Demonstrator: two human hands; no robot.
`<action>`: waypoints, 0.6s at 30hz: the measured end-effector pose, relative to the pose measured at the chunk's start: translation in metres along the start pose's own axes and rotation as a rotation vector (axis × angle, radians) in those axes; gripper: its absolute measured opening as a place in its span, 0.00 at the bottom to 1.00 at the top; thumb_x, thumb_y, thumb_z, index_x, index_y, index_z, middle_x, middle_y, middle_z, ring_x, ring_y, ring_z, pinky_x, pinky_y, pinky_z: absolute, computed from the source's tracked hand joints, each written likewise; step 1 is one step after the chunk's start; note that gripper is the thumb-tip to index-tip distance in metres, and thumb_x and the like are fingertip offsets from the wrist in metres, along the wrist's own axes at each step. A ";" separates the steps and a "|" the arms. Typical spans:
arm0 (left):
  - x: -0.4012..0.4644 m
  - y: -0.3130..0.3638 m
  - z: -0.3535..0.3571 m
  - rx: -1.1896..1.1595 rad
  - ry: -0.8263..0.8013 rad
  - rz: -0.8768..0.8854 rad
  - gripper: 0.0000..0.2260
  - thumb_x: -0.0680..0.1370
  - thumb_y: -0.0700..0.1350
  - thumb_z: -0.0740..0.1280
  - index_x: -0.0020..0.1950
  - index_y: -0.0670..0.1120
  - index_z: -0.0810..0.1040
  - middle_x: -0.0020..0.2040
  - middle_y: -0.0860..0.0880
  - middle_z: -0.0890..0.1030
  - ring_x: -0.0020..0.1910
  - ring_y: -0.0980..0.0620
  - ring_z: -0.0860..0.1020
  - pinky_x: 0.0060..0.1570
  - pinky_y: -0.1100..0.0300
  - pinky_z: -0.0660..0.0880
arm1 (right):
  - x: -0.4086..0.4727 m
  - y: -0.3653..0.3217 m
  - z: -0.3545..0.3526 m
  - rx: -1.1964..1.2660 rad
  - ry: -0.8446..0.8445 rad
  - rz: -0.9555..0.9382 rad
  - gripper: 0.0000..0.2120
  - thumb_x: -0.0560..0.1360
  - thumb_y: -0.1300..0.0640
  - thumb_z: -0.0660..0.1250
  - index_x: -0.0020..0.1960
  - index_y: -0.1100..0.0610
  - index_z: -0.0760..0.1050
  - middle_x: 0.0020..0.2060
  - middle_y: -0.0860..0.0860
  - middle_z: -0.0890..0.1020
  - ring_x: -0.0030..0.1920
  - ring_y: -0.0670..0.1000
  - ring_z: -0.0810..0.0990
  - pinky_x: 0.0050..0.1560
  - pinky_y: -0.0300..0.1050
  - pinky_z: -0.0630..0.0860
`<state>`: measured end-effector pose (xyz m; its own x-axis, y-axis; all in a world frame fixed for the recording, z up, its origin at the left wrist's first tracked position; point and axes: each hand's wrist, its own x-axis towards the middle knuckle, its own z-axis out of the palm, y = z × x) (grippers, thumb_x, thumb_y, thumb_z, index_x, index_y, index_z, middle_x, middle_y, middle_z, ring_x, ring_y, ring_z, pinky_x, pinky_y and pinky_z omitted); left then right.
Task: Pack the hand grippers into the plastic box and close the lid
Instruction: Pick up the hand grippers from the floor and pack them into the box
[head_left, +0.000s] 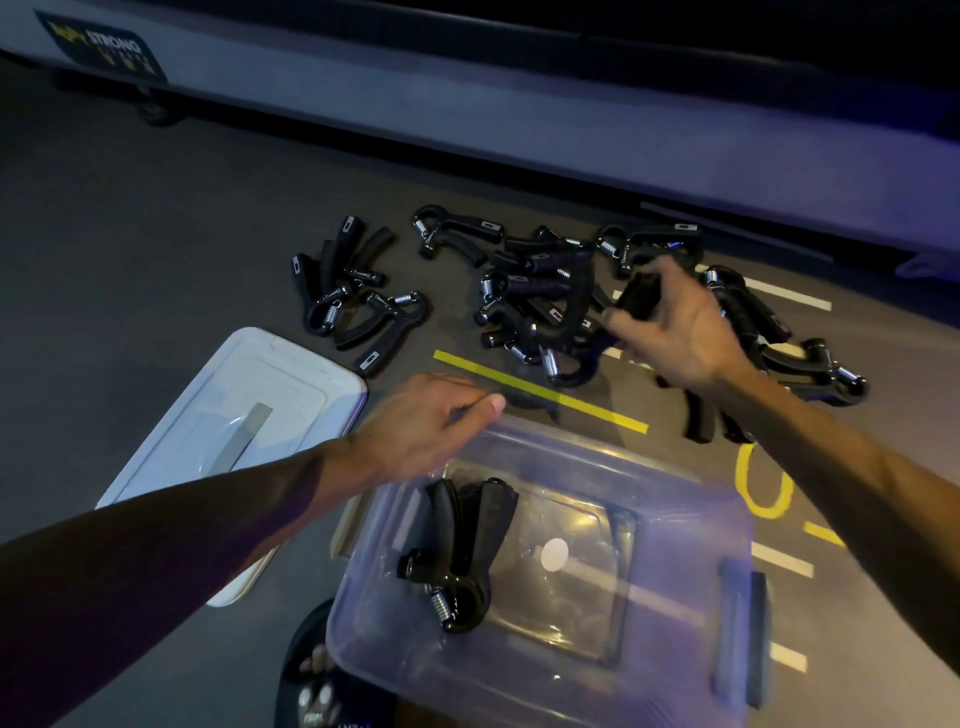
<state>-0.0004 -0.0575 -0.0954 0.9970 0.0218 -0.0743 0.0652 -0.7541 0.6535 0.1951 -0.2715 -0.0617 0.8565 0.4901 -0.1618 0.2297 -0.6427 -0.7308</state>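
Observation:
The clear plastic box (691, 499) stands open on the floor in front of me, with one black hand gripper (462, 551) lying inside on its left. Its white lid (291, 374) lies flat on the floor to the left. Several black hand grippers (524, 291) are scattered on the floor beyond the box, with a smaller group (353, 296) further left. My right hand (680, 332) is closed around a black hand gripper (639, 296) at the pile's right side. My left hand (426, 421) rests on the box's far left rim, fingers curled over it.
A long grey machine base (519, 119) with a label runs across the back. Yellow (540, 389) and white (784, 293) tape lines mark the dark floor. More hand grippers (810, 364) lie at the far right. A dark round object (306, 675) sits by the box's near left corner.

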 end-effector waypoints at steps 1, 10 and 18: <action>0.000 0.000 0.000 0.004 0.000 -0.007 0.25 0.83 0.61 0.54 0.36 0.43 0.68 0.32 0.47 0.71 0.35 0.46 0.73 0.39 0.48 0.72 | -0.008 -0.014 -0.010 0.126 0.004 -0.026 0.20 0.71 0.48 0.71 0.58 0.52 0.68 0.36 0.55 0.83 0.35 0.57 0.84 0.39 0.59 0.82; -0.004 0.001 -0.002 0.020 -0.044 -0.041 0.22 0.80 0.60 0.57 0.34 0.46 0.70 0.31 0.49 0.71 0.33 0.47 0.70 0.35 0.53 0.67 | -0.123 -0.058 0.019 0.274 -0.544 0.106 0.08 0.77 0.63 0.68 0.49 0.63 0.70 0.35 0.66 0.83 0.28 0.59 0.81 0.29 0.55 0.77; -0.002 0.005 -0.001 0.105 0.001 -0.009 0.24 0.83 0.58 0.53 0.33 0.45 0.63 0.29 0.48 0.67 0.32 0.47 0.68 0.33 0.54 0.62 | -0.140 -0.029 0.102 0.043 -0.673 0.180 0.11 0.77 0.55 0.67 0.52 0.56 0.65 0.29 0.54 0.83 0.26 0.51 0.81 0.27 0.44 0.78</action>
<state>-0.0022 -0.0606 -0.0918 0.9964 0.0302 -0.0789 0.0700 -0.8187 0.5699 0.0216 -0.2614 -0.0860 0.4033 0.6457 -0.6483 0.0805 -0.7308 -0.6778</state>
